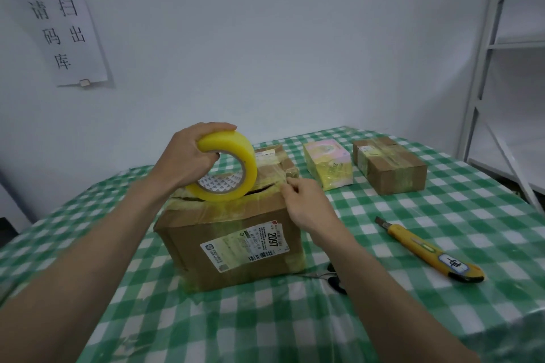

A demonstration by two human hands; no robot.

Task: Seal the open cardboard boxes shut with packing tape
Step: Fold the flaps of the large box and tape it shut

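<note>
A brown cardboard box [233, 242] with a white shipping label stands in the middle of the table, its top flaps parted by a dark gap. My left hand [188, 156] grips a yellow roll of packing tape [236, 168], holding it upright on the box top. My right hand [303, 203] pinches something thin, apparently the tape's free end, at the box's upper right edge. A stretch of clear tape runs from the roll toward those fingers.
A yellow utility knife [427, 250] lies on the green checked tablecloth [383, 303] to the right. Black-handled scissors [333, 277] poke out beside the box. Behind stand a taped box [274, 156], a pink-yellow package [327, 165] and another taped box [389, 168]. White shelving [501, 68] stands at right.
</note>
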